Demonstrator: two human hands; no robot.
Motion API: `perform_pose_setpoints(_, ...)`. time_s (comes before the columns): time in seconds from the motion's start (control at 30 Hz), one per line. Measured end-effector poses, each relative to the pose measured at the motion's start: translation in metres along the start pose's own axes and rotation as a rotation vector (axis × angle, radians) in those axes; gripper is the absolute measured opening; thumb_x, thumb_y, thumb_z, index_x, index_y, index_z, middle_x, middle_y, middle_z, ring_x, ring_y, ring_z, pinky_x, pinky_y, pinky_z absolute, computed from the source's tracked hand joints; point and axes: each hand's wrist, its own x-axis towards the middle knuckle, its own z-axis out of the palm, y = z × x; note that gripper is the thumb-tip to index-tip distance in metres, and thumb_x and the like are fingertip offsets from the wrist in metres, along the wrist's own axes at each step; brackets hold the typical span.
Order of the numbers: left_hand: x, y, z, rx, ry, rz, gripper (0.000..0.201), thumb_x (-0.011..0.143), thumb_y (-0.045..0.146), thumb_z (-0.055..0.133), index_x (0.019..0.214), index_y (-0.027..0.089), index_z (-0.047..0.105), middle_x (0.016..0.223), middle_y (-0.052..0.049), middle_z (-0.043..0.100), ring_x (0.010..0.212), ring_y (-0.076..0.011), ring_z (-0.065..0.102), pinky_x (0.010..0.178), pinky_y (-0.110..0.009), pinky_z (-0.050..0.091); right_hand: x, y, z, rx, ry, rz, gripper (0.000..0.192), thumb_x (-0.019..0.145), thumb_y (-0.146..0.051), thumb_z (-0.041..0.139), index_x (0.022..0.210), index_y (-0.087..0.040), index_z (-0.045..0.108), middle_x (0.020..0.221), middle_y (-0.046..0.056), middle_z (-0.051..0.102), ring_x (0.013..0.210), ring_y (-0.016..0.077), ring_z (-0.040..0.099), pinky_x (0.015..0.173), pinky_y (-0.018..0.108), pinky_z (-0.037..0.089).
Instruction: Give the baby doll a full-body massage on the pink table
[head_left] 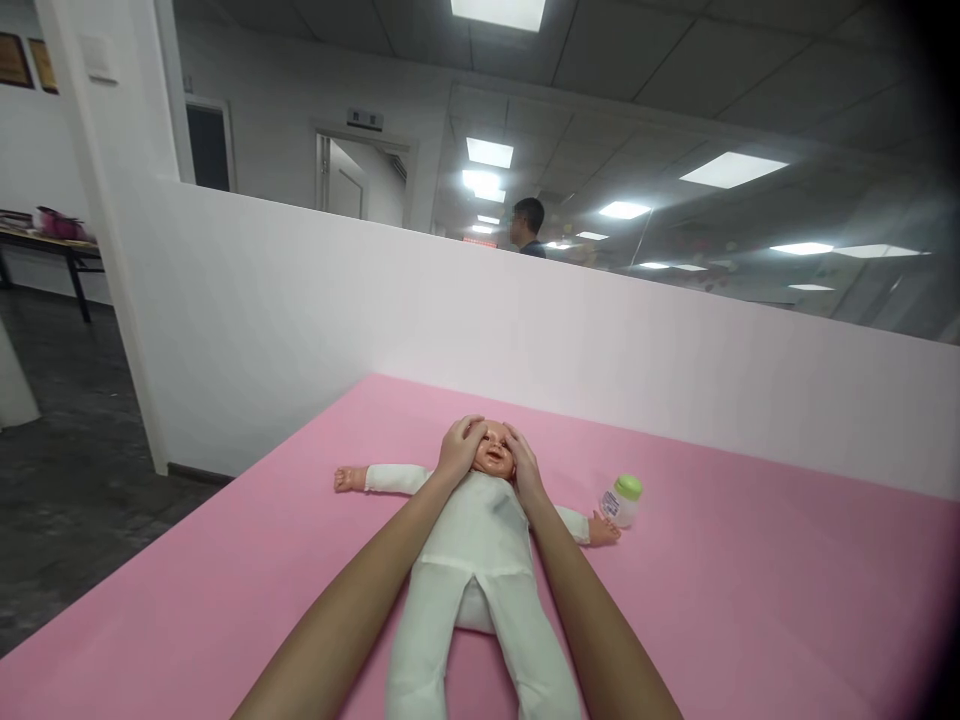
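The left hand (459,447) lies on one side of the doll's head (491,452). Its fingers (471,428) are a little apart and bent over the top of the head, touching it. The right hand (522,462) lies on the other side of the head. Its fingers (511,437) are close together and press flat on the cheek and temple. So the head sits right between the two hands, and only the face peeks out in the gap. Neither hand is closed around anything; both just rest on the head.

The doll (476,560) lies on its back on the pink table (750,600), about in the middle, with its head toward the far edge. It wears white clothes. Its arms stick out to both sides and its legs point to the near edge, between the person's two forearms.

A small bottle (622,500) with a green cap stands just beside the doll's hand (604,530), toward the right edge. A white wall (300,300) runs along the far edge of the table. Behind it, another person (529,227) stands far away.
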Motion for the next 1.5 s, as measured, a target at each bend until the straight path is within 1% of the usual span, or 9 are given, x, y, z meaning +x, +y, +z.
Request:
perform_pose_setpoints(0.23, 0.001, -0.005, 0.002, -0.028, -0.001, -0.016, 0.026, 0.091, 0.035, 0.063, 0.110, 0.021, 0.072, 0.121, -0.009, 0.074, 0.117, -0.0239, 0.068, 0.103, -0.037, 0.052, 0.003, 0.005, -0.004, 0.005, 0.009, -0.012, 0.052, 0.074, -0.045, 0.081, 0.121, -0.026, 0.074, 0.132, 0.004, 0.072, 0.122, 0.0256, 0.067, 0.105, 0.038, 0.055)
perform_pose_setpoints(0.43, -0.001, 0.001, 0.002, -0.022, -0.007, -0.038, 0.025, 0.091, 0.035, 0.062, 0.111, 0.022, 0.072, 0.123, -0.009, 0.073, 0.119, -0.0239, 0.067, 0.106, -0.037, 0.051, 0.007, 0.008, -0.007, 0.005, 0.011, -0.010, 0.049, 0.075, -0.044, 0.079, 0.120, -0.027, 0.074, 0.133, 0.003, 0.072, 0.128, 0.0259, 0.064, 0.111, 0.039, 0.051)
perform_pose_setpoints(0.63, -0.002, 0.003, 0.001, -0.018, 0.009, -0.040, 0.024, 0.093, 0.028, 0.057, 0.108, 0.021, 0.073, 0.125, -0.009, 0.073, 0.121, -0.0237, 0.065, 0.108, -0.038, 0.049, 0.006, 0.009, -0.009, 0.015, 0.012, -0.015, 0.048, 0.077, -0.043, 0.077, 0.121, -0.027, 0.074, 0.137, 0.003, 0.070, 0.132, 0.0256, 0.062, 0.112, 0.039, 0.050)
perform_pose_setpoints(0.83, -0.003, 0.006, 0.000, -0.012, -0.012, -0.045, 0.026, 0.091, 0.034, 0.062, 0.112, 0.022, 0.073, 0.124, -0.008, 0.073, 0.119, -0.0239, 0.066, 0.105, -0.037, 0.051, 0.002, 0.005, -0.006, -0.030, 0.003, -0.026, 0.052, 0.076, -0.045, 0.080, 0.123, -0.025, 0.073, 0.133, 0.005, 0.072, 0.125, 0.0261, 0.065, 0.109, 0.040, 0.052)
perform_pose_setpoints(1.03, 0.000, 0.003, 0.000, -0.002, 0.007, -0.040, 0.025, 0.093, 0.030, 0.056, 0.109, 0.022, 0.073, 0.124, -0.008, 0.073, 0.121, -0.0244, 0.066, 0.107, -0.039, 0.050, 0.006, 0.006, -0.004, 0.007, 0.020, -0.027, 0.046, 0.076, -0.043, 0.077, 0.119, -0.026, 0.075, 0.133, 0.003, 0.072, 0.127, 0.0257, 0.064, 0.110, 0.040, 0.052)
perform_pose_setpoints(1.17, 0.000, 0.001, -0.001, 0.006, -0.011, -0.017, 0.027, 0.091, 0.033, 0.063, 0.113, 0.020, 0.072, 0.124, -0.010, 0.073, 0.120, -0.0255, 0.066, 0.107, -0.039, 0.049, 0.000, 0.000, 0.000, 0.003, 0.027, -0.020, 0.047, 0.075, -0.044, 0.078, 0.117, -0.026, 0.076, 0.131, 0.003, 0.073, 0.126, 0.0262, 0.065, 0.108, 0.038, 0.053)
perform_pose_setpoints(1.27, -0.001, 0.001, 0.000, 0.009, -0.014, -0.010, 0.028, 0.090, 0.033, 0.063, 0.114, 0.020, 0.071, 0.125, -0.010, 0.073, 0.120, -0.0253, 0.066, 0.106, -0.039, 0.050, -0.003, -0.004, 0.003, -0.003, 0.021, -0.006, 0.049, 0.074, -0.044, 0.079, 0.118, -0.026, 0.075, 0.129, 0.004, 0.073, 0.122, 0.0265, 0.066, 0.104, 0.038, 0.055)
perform_pose_setpoints(1.4, 0.001, 0.000, 0.001, -0.001, 0.008, -0.033, 0.025, 0.093, 0.031, 0.057, 0.111, 0.022, 0.073, 0.124, -0.008, 0.073, 0.121, -0.0237, 0.066, 0.107, -0.037, 0.050, -0.001, -0.002, 0.002, 0.003, 0.032, -0.007, 0.047, 0.073, -0.042, 0.078, 0.117, -0.026, 0.076, 0.131, 0.003, 0.072, 0.125, 0.0262, 0.065, 0.107, 0.038, 0.053)
perform_pose_setpoints(1.5, 0.001, -0.001, 0.001, -0.015, 0.002, -0.029, 0.025, 0.093, 0.032, 0.058, 0.110, 0.021, 0.073, 0.124, -0.008, 0.073, 0.120, -0.0234, 0.066, 0.106, -0.037, 0.050, 0.002, 0.001, 0.000, 0.011, 0.031, -0.012, 0.045, 0.074, -0.042, 0.077, 0.117, -0.026, 0.076, 0.133, 0.003, 0.072, 0.127, 0.0260, 0.064, 0.109, 0.038, 0.052)
